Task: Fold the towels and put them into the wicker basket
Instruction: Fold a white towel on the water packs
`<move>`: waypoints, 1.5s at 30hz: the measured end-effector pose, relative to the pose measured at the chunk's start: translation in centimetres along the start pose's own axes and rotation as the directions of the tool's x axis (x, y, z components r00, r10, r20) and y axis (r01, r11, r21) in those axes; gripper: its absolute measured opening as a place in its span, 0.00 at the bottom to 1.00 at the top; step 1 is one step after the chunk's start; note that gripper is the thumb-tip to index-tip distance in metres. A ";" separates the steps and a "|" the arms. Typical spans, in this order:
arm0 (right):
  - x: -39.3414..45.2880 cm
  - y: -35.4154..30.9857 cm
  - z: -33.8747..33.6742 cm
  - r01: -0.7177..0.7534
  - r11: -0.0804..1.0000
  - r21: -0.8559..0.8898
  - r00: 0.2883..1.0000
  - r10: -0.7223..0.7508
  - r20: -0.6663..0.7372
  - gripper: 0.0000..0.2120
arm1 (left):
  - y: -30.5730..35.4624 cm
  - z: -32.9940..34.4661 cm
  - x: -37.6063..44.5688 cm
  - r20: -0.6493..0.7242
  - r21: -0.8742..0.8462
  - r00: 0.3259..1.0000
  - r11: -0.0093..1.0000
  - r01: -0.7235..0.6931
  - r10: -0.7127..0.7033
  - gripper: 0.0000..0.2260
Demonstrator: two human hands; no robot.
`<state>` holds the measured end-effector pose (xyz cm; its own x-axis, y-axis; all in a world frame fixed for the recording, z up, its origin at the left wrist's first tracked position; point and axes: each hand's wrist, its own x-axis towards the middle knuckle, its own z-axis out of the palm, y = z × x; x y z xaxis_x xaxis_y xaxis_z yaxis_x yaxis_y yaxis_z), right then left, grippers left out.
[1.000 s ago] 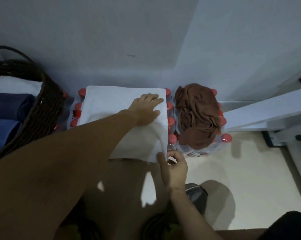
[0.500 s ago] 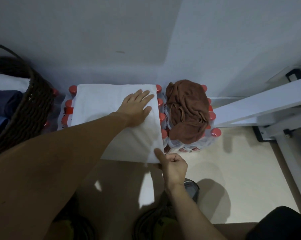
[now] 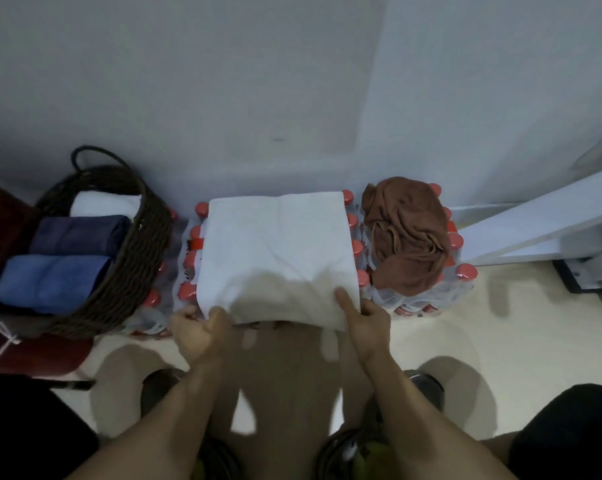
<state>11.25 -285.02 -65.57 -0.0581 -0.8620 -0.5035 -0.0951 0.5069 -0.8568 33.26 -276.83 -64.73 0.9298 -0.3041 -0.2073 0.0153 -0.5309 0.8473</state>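
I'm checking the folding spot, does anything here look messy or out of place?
Only the brown towel: it lies crumpled, unfolded, on the red-capped bottle pack right of the white towel. The wicker basket holds neatly folded towels.

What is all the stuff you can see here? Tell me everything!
white towel: one, white, spread on the left bottle pack
brown towel: one, brown, crumpled on the right bottle pack
wicker basket: one, dark brown, far left
folded towels in basket: three, white, navy, blue
bottle packs: two, red caps, by the wall
left hand: grips the towel's near-left corner
right hand: grips the near-right corner
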 end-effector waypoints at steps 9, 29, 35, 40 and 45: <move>-0.1 -0.1 -0.8 -0.010 0.998 -0.059 1.000 0.009 -0.024 0.10 | -3.0 -1.3 2.9 0.516 -0.265 0.753 0.760 0.593 -0.408 0.10; -2.7 -7.9 -3.8 -0.211 0.741 -0.637 0.861 0.449 0.237 0.10 | 7.7 -9.5 3.5 0.790 0.460 0.526 0.871 -0.170 -0.314 0.09; -3.3 -15.5 -5.1 -0.100 0.797 -0.596 0.779 0.435 0.451 0.14 | 14.9 -11.0 6.3 0.909 0.342 0.315 0.920 -0.192 -0.272 0.08; -3.7 -21.2 -5.9 -0.115 0.976 -0.184 0.752 0.206 0.627 0.23 | 19.6 -11.0 7.7 0.941 0.045 0.327 0.922 -0.385 0.091 0.22; -3.6 -24.9 -4.0 0.323 0.893 -0.313 0.856 -0.135 0.498 0.17 | 21.8 -9.8 9.4 0.748 -0.139 0.557 0.905 -0.403 0.363 0.07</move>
<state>9.83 -294.48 -42.01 0.4583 -0.8075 -0.3713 -0.4145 0.1754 -0.8930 45.99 -283.50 -43.44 0.2482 -0.9530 -0.1736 -0.3101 -0.2480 0.9178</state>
